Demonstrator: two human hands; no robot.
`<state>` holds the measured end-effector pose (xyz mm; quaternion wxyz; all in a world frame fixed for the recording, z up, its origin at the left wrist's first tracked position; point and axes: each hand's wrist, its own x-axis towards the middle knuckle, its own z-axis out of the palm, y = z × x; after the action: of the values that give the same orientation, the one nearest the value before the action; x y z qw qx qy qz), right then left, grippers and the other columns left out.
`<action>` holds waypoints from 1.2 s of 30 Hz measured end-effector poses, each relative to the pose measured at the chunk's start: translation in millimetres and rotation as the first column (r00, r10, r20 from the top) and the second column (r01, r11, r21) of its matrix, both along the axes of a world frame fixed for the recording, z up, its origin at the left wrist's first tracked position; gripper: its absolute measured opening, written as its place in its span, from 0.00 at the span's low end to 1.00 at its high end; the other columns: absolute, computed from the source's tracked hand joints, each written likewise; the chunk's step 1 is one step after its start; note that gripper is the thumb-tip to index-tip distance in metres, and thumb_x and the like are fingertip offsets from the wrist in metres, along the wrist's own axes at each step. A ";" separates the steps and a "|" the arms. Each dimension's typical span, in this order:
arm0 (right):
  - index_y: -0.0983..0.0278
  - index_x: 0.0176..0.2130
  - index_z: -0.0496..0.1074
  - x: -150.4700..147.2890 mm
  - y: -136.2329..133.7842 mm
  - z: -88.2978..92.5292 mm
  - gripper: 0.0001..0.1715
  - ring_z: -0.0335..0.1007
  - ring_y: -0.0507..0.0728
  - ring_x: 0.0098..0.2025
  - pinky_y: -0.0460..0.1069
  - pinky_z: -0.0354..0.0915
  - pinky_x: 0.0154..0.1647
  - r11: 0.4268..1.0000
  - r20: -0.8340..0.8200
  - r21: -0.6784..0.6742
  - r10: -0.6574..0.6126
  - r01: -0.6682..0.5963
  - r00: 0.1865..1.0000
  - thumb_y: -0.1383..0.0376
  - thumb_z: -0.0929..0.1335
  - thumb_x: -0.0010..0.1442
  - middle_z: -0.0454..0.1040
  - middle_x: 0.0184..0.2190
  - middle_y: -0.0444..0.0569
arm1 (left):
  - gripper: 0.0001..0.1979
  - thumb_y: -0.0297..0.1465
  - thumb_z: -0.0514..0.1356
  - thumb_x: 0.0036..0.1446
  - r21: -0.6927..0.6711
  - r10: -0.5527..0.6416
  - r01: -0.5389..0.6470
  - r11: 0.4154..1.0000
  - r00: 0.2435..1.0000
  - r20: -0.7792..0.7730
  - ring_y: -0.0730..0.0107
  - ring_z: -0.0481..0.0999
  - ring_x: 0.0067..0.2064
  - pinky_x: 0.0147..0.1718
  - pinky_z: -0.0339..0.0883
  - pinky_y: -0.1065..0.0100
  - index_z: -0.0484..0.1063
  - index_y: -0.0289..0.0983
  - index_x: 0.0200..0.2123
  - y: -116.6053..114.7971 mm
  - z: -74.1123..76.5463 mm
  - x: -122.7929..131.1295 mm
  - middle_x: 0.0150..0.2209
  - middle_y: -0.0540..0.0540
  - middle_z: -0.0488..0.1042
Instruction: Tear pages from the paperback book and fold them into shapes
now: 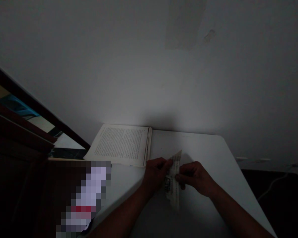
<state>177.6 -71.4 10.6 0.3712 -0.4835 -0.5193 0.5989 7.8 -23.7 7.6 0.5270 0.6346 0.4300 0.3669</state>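
A narrow folded sheet of printed paper (174,185) is held upright above the white table, its pointed corner at the top. My left hand (157,172) grips its left side, thumb and fingers pinched near the upper part. On the other side, my right hand (197,177) pinches the right edge between thumb and fingers. Dark print and a small picture show on the paper's lower left. Just beyond my left hand lies a stack of printed pages (121,145), text side up.
The white table (201,145) stands against a grey wall (129,66). At the left, a blurred-out bright object (89,195) lies by the table edge, beside dark wooden furniture (17,132). A pale cable (273,185) runs at the right, past the table.
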 end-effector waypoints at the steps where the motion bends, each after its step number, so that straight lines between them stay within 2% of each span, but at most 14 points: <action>1: 0.66 0.21 0.73 -0.1 0.1 -0.2 0.17 0.64 0.50 0.20 0.45 0.59 0.22 1.000 0.000 -0.002 -0.003 0.003 1.000 0.56 0.71 0.50 0.71 0.16 0.45 | 0.20 0.40 0.58 0.53 -0.005 0.009 -0.009 1.000 1.000 0.006 0.78 0.56 0.20 0.20 0.50 0.75 0.63 0.34 0.15 0.0 0.1 0.4 0.16 0.55 0.56; 6: 0.66 0.21 0.73 -0.6 -0.4 -2.1 0.16 0.64 0.50 0.20 0.45 0.59 0.22 1.000 -0.027 -0.005 -0.004 0.004 1.000 0.56 0.71 0.50 0.71 0.17 0.44 | 0.16 0.40 0.59 0.51 -0.057 -0.008 0.011 0.998 0.998 0.056 0.77 0.60 0.21 0.21 0.55 0.75 0.68 0.34 0.20 1.3 1.5 0.0 0.18 0.54 0.62; 10: 0.66 0.20 0.72 -1.3 -0.6 -1.7 0.15 0.64 0.49 0.19 0.45 0.58 0.22 1.000 -0.011 -0.005 0.010 -0.010 1.000 0.58 0.71 0.50 0.71 0.17 0.44 | 0.17 0.39 0.59 0.51 -0.006 0.030 -0.030 1.000 0.996 0.087 0.77 0.59 0.21 0.21 0.54 0.75 0.66 0.34 0.18 1.8 1.6 -1.2 0.17 0.54 0.60; 15: 0.66 0.20 0.70 -1.0 -1.2 -0.5 0.16 0.64 0.49 0.19 0.44 0.58 0.21 1.000 0.006 -0.012 0.025 -0.024 1.000 0.58 0.71 0.50 0.71 0.16 0.44 | 0.16 0.39 0.58 0.52 -0.025 -0.017 0.019 0.999 0.996 0.089 0.77 0.60 0.22 0.21 0.55 0.75 0.67 0.34 0.20 4.0 -2.4 -2.5 0.18 0.54 0.61; 20: 0.66 0.21 0.69 -3.1 -1.1 -0.6 0.16 0.64 0.49 0.19 0.44 0.58 0.21 0.999 0.037 -0.038 0.017 -0.016 0.999 0.57 0.71 0.50 0.71 0.16 0.44 | 0.15 0.38 0.58 0.53 0.038 0.070 -0.072 0.997 0.996 0.047 0.76 0.62 0.22 0.22 0.56 0.75 0.69 0.34 0.21 3.1 -0.9 -2.5 0.18 0.54 0.63; 26: 0.65 0.23 0.68 -7.2 0.3 -4.1 0.15 0.63 0.49 0.21 0.45 0.59 0.23 0.998 0.030 -0.016 -0.064 0.064 0.998 0.57 0.71 0.50 0.69 0.19 0.41 | 0.14 0.38 0.59 0.53 0.031 0.126 -0.127 0.991 0.991 0.049 0.75 0.65 0.23 0.22 0.58 0.75 0.72 0.34 0.23 1.2 -0.5 -2.5 0.20 0.52 0.67; 28: 0.65 0.22 0.68 -6.7 -0.3 -4.1 0.16 0.62 0.49 0.21 0.45 0.58 0.22 0.997 0.051 0.014 -0.076 0.076 0.996 0.57 0.71 0.50 0.67 0.18 0.40 | 0.14 0.38 0.59 0.53 0.021 0.108 -0.109 0.994 0.993 0.057 0.74 0.66 0.24 0.23 0.59 0.75 0.73 0.34 0.24 0.6 -1.6 -2.4 0.21 0.51 0.69; 31: 0.64 0.20 0.68 -4.2 -1.3 -3.8 0.17 0.61 0.49 0.20 0.45 0.57 0.21 0.997 0.087 0.044 -0.072 0.068 0.994 0.56 0.71 0.50 0.66 0.16 0.40 | 0.14 0.39 0.59 0.53 -0.012 0.018 -0.018 1.000 0.997 0.073 0.74 0.66 0.24 0.23 0.59 0.74 0.72 0.33 0.25 -0.1 -3.3 -2.2 0.21 0.51 0.68; 36: 0.65 0.20 0.69 -1.1 -0.6 -5.6 0.17 0.61 0.49 0.20 0.45 0.58 0.22 0.992 0.070 0.066 -0.116 0.112 0.991 0.56 0.71 0.50 0.67 0.16 0.41 | 0.21 0.42 0.57 0.53 -0.008 -0.100 0.100 0.995 0.994 -0.046 0.78 0.54 0.20 0.18 0.47 0.75 0.63 0.34 0.16 -0.2 -5.9 -2.3 0.16 0.55 0.53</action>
<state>176.4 -72.1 5.0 0.4004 -0.5224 -0.5225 0.5421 5.5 -23.9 1.7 0.5365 0.6622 0.4107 0.3241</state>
